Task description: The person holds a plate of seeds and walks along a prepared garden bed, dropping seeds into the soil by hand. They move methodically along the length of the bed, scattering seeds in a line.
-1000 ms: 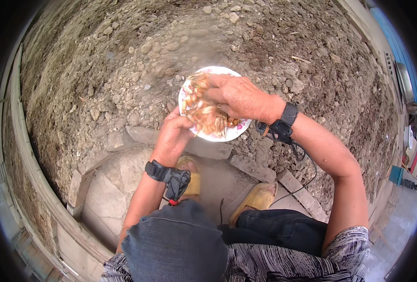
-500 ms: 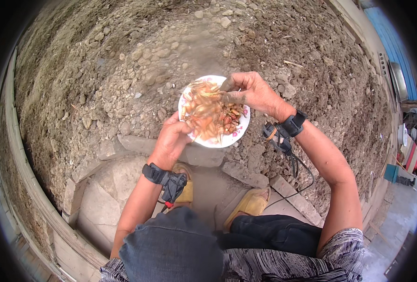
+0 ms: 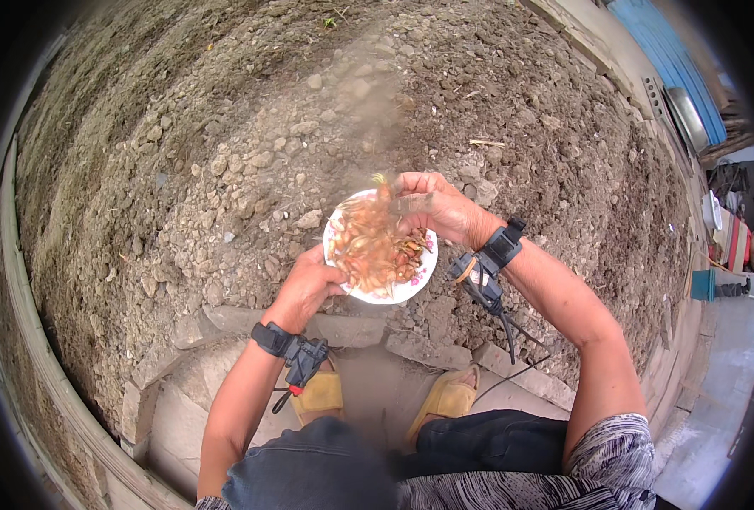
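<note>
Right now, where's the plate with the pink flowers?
In the head view, the white floral plate is at the middle, its left edge held by the left hand, with the right hand at its upper right.

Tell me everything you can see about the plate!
The plate is round and white, with pink flower-like marks near its rim. It looks smooth, but its material is hard to tell. It's face up, with pale, bulb-like pieces heaped on its left and reddish-brown pieces on its right. The left hand grips its left edge, thumb on top. The right hand is at its upper right; whether it touches the plate is unclear. Behind it lies soil.
</note>
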### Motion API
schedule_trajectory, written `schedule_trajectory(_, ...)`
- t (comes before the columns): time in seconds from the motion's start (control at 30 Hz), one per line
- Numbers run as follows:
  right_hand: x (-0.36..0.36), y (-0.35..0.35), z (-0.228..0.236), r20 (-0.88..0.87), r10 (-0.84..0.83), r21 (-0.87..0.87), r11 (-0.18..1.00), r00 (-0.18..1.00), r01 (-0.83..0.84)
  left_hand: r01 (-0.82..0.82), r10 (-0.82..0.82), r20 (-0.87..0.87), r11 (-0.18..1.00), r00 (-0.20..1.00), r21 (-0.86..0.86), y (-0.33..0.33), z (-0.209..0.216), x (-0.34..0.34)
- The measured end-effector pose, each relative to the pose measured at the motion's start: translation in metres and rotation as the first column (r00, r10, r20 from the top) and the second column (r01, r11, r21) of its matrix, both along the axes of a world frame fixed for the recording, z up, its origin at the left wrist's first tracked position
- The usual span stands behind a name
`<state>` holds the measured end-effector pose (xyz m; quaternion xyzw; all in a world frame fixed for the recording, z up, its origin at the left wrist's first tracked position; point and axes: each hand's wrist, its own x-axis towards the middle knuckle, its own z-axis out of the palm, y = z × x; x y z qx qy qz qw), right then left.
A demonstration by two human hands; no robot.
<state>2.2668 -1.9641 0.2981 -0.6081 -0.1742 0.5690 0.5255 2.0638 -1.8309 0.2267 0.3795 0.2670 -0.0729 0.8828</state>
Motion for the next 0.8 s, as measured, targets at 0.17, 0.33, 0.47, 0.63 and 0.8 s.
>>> schedule_trajectory(0.17, 0.023, -0.017, -0.001, -0.188, -0.082, 0.171, 0.978, 0.979, 0.115, 0.102, -0.098, -0.029, 0.981, 0.995, 0.162, 0.012, 0.001, 0.002)
schedule_trajectory(0.33, 0.046, -0.033, 0.002, -0.171, -0.168, 0.206, 0.957, 0.971, 0.202, 0.109, -0.096, -0.079, 0.977, 0.992, 0.182, 0.015, 0.0, 0.007)
schedule_trajectory(0.47, 0.084, -0.043, -0.021, 0.202, -0.241, 0.139, 0.966, 0.949, 0.216, 0.11, -0.101, -0.076, 0.984, 0.992, 0.139, 0.019, -0.004, 0.008)
schedule_trajectory(0.63, 0.16, -0.046, -0.02, 0.626, -0.402, 0.023, 0.866, 0.668, 0.499, 0.085, -0.081, -0.048, 0.991, 0.996, 0.105, 0.02, -0.003, 0.008)
schedule_trajectory(0.8, 0.233, -0.024, -0.034, 0.989, -0.098, 0.031, 0.862, 0.107, 0.506, 0.011, -0.007, -0.033, 0.993, 0.999, 0.116, 0.012, -0.004, 0.0)
